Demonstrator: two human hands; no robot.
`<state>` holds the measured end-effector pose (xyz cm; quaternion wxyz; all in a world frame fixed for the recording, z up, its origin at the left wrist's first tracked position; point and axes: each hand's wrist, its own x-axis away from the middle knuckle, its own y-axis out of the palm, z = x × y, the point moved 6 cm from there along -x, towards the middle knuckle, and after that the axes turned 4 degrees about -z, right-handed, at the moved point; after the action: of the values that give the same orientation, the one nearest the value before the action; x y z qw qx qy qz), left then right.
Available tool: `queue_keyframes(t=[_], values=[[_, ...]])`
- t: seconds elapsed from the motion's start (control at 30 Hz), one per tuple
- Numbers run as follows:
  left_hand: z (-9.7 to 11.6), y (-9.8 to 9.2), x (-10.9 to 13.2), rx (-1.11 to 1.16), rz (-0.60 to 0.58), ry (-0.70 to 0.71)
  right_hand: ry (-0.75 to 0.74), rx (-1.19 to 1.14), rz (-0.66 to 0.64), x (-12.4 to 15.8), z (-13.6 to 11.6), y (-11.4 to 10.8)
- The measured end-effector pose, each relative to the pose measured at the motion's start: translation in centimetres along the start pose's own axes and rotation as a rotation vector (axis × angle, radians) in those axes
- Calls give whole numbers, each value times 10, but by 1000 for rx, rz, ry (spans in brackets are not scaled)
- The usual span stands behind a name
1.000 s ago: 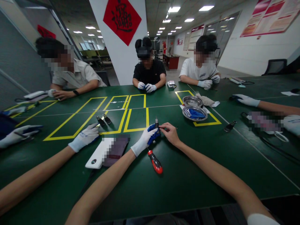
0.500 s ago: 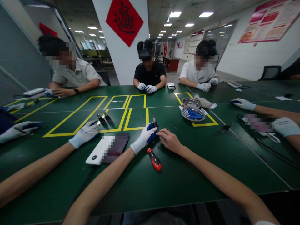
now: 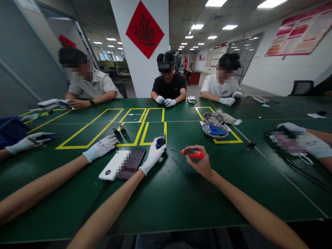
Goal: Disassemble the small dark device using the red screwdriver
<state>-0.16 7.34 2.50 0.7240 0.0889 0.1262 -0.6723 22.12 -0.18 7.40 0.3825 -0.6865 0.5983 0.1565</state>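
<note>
My left hand [image 3: 153, 154], in a white glove with blue fingertips, is closed around a small black cylindrical part [image 3: 163, 141] with a thin metal tip pointing up. Its lower end is partly hidden by the glove. In my bare right hand [image 3: 203, 163] is a red and black screwdriver [image 3: 193, 153], gripped by the handle. The shaft points left toward the black part and stays apart from it. Just beyond the handle, several tiny dark pieces [image 3: 191, 144], perhaps screws, lie on the green table [image 3: 166, 204].
Left of my hand lie a white power bank [image 3: 112, 167] and a dark phone [image 3: 131, 164]. Two black cylindrical parts [image 3: 119, 131] stand by a neighbour's gloved hand [image 3: 101, 147]; another black part [image 3: 251, 145] lies right. Metal bowls [image 3: 215, 136] sit farther back. Co-workers sit around the table.
My right hand has picked up the screwdriver from the table and moved right, away from my left hand. My left hand has shifted slightly left with the black part.
</note>
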Motion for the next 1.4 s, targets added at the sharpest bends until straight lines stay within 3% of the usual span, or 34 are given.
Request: queue_keyframes(t=[0.03,0.1,0.2,0.5,0.8,1.07,1.27,1.4], values=[[1,-1,2,-29,4,1,103,-82,148,-1,11,-14],[2,1,5,-91,-16,6,250,-243,319,-2,30,-29],[1,8,8,-175,-91,-21,330,-406,400,-3,47,-36],[-8,19,13,-183,-264,-125,387,-520,341,1,57,-24],[2,18,10,-343,-228,44,367,-480,311,1,53,-22],[4,17,11,-475,-215,145,332,-286,274,-1,43,-34],[6,18,12,-562,-242,194,438,-83,275,2,58,-47],[8,20,14,-577,-241,170,441,-133,225,-1,63,-50]])
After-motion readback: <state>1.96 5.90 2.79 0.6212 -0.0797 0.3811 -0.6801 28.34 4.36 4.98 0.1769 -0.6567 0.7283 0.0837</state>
